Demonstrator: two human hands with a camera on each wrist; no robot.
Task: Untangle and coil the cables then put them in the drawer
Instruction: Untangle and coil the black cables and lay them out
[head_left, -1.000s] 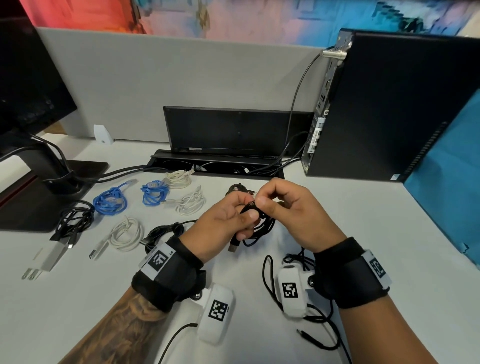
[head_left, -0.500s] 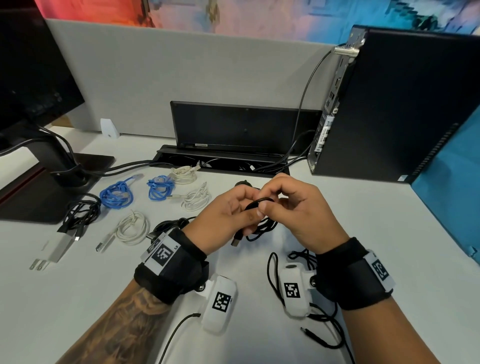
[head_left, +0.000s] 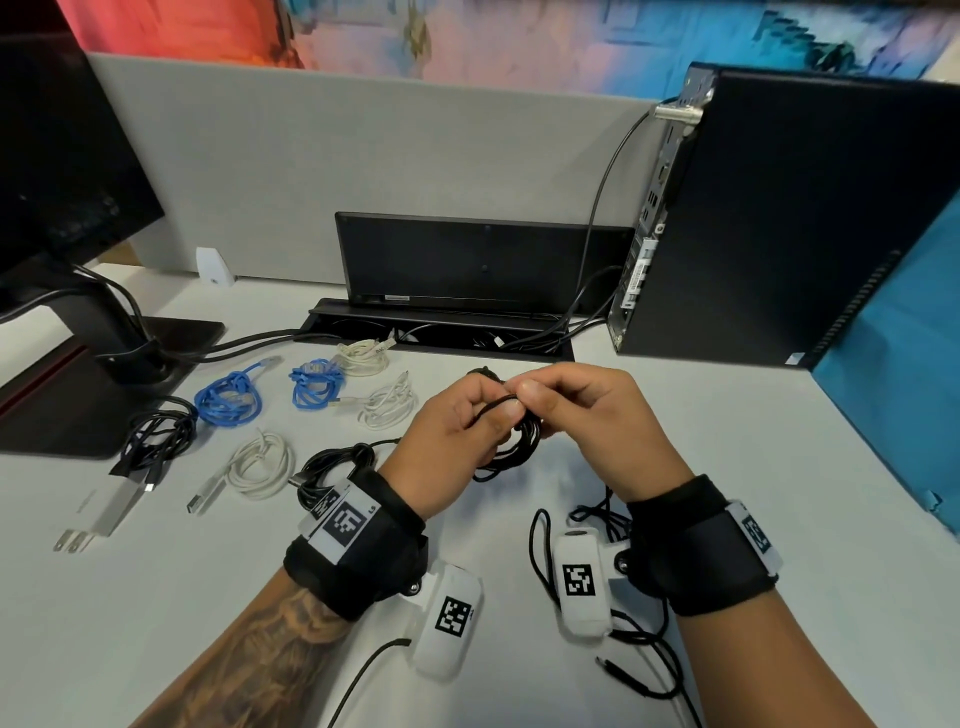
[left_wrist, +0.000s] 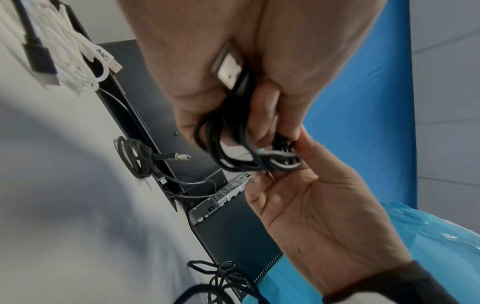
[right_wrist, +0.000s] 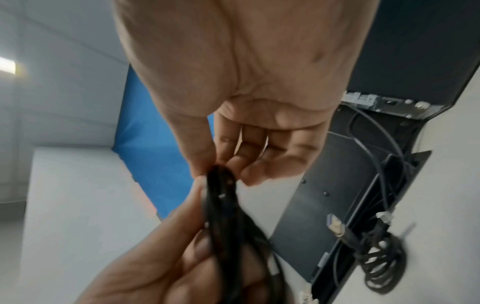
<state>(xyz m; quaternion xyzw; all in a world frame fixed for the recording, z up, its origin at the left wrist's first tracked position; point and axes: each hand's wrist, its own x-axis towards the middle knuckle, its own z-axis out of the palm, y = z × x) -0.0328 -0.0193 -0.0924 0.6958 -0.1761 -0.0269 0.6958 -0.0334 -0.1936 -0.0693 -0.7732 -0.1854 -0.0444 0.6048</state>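
Note:
A small coil of black cable (head_left: 511, 441) (left_wrist: 244, 148) (right_wrist: 228, 216) hangs between both hands above the middle of the desk. My left hand (head_left: 462, 431) (left_wrist: 233, 67) grips the coil's loops, and the cable's silver USB plug (left_wrist: 227, 70) lies against its palm. My right hand (head_left: 566, 410) (right_wrist: 221, 164) pinches a strand at the top of the coil between thumb and forefinger. Several coiled cables lie at the left: two blue ones (head_left: 228, 400), white ones (head_left: 260, 462) and black ones (head_left: 156, 441). No drawer is in view.
A loose black cable (head_left: 613, 525) lies under my right wrist. Another black coil (left_wrist: 135, 156) lies by the cable tray (head_left: 441, 338) at the desk's back. A black computer tower (head_left: 769, 218) stands at the right, a monitor stand (head_left: 104, 332) at the left, a white charger (head_left: 104, 514) near the front.
The hands have stayed together on the black coil and the pinched strand has been drawn up over it. The head view has shifted slightly.

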